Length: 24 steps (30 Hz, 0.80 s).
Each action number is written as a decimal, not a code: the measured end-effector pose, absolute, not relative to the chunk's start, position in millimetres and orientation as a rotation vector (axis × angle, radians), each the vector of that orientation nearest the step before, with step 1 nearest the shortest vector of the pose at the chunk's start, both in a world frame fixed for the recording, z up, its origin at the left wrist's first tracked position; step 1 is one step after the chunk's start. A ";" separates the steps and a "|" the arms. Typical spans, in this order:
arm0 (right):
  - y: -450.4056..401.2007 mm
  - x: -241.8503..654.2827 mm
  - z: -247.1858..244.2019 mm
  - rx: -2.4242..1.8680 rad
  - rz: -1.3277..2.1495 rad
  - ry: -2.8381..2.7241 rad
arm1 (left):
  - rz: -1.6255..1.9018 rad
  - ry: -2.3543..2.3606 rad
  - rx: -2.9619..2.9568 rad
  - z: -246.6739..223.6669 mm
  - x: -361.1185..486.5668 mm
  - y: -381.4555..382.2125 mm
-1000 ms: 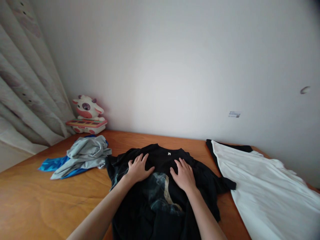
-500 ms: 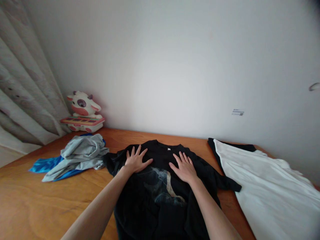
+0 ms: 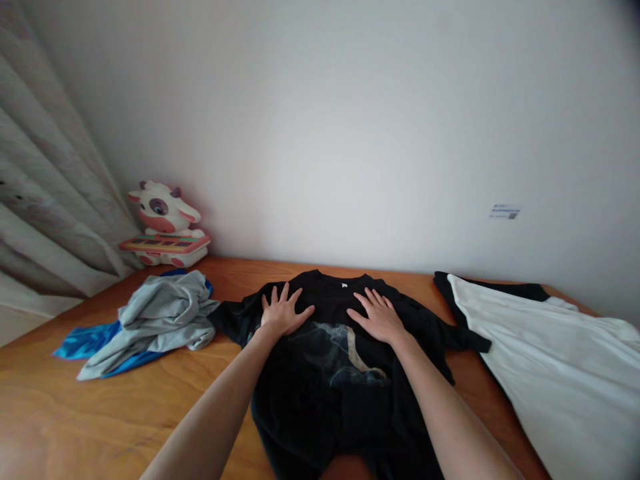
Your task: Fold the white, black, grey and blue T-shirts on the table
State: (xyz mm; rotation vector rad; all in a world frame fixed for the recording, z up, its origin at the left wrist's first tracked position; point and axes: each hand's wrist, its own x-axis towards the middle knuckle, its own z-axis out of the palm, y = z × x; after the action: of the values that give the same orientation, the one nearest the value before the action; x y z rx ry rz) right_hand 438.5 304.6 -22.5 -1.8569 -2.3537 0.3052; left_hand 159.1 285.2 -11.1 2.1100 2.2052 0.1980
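Observation:
A black shirt (image 3: 320,373) with a faded print on its chest lies spread on the wooden table (image 3: 125,420), collar toward the wall. My left hand (image 3: 285,313) rests flat on the left side of its chest, fingers spread. On the right side of the chest lies my right hand (image 3: 379,316), palm down, thumb apart from the other fingers. Neither hand grips the cloth. The lower part of the shirt is rumpled, and its sleeves reach out to both sides.
Crumpled grey and blue clothes (image 3: 165,310) lie at the left. Behind them a cow-shaped toy keyboard (image 3: 167,227) stands near the curtain (image 3: 45,173). White cloth (image 3: 550,360) over black cloth covers the right side. A wall runs along the back.
The shirt's lower part has shifted, and bare wood now shows at the bottom between its folds. Both hands stay flat on the chest. The view has turned slightly.

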 end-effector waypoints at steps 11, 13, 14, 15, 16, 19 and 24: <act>326.8 442.8 -23.9 -1.826 0.287 -2.359 | 0.183 2.194 2.124 -16.3 162.3 308.0; 329.0 442.4 -24.0 -1.832 0.274 -2.354 | 0.182 2.190 2.132 -17.6 162.4 313.5; 330.3 442.3 -24.1 -1.834 0.266 -2.351 | 0.183 2.189 2.136 -17.9 162.5 315.9; 331.8 442.3 -24.3 -1.834 0.260 -2.348 | 0.185 2.190 2.139 -18.2 162.8 318.0; 333.6 442.5 -24.6 -1.831 0.255 -2.343 | 0.188 2.190 2.142 -18.5 163.1 319.8; 339.3 443.8 -26.7 -1.811 0.252 -2.325 | 0.195 2.199 2.142 -19.2 164.4 323.6; 340.8 442.7 -27.1 -1.746 0.045 -2.329 | 0.188 2.209 2.144 -19.2 166.9 326.0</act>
State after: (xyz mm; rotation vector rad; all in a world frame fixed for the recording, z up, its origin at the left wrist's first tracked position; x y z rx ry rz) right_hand 442.7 340.8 -27.1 -1.7459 -2.3290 0.0448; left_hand 166.9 326.0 -19.2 2.1437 2.2088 0.1884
